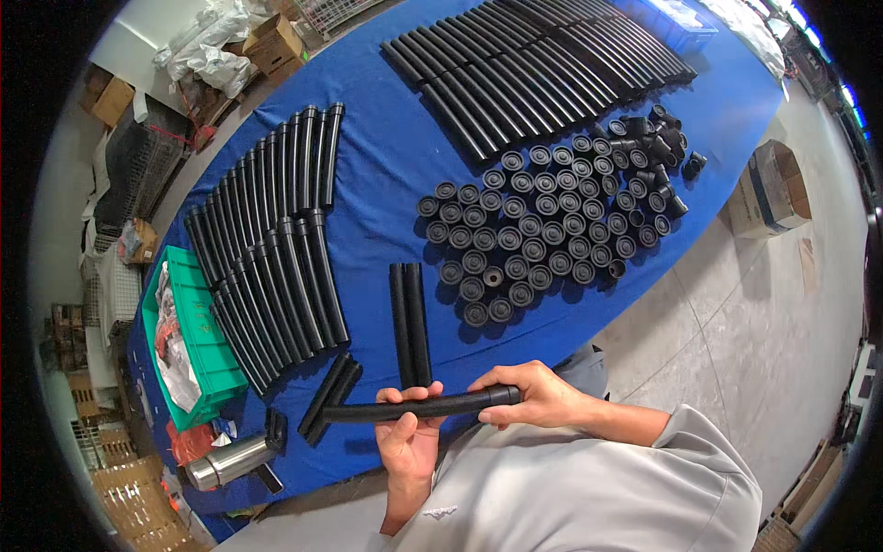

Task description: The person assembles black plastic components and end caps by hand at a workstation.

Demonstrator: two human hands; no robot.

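Observation:
Both my hands hold one black tube point(368, 411) level above the near edge of the blue-covered table. My left hand point(411, 442) supports its middle from below, fingers and thumb curled round it. At the tube's right end, my right hand point(543, 396) grips a wider black cap point(502, 395) seated there. Two plain black tubes point(410, 322) lie side by side just beyond my left hand. Shorter black pieces point(329, 400) rest partly under the held tube's left end. Several loose black caps point(543, 230) stand on the cloth farther right.
Capped tubes point(276, 248) lie in two rows at left, and plain tubes point(543, 74) at the back. A green crate point(216, 354) with plastic bags, a steel flask point(225, 463) and a phone point(269, 477) are at the left edge. An open cardboard box point(771, 191) stands on the floor at right.

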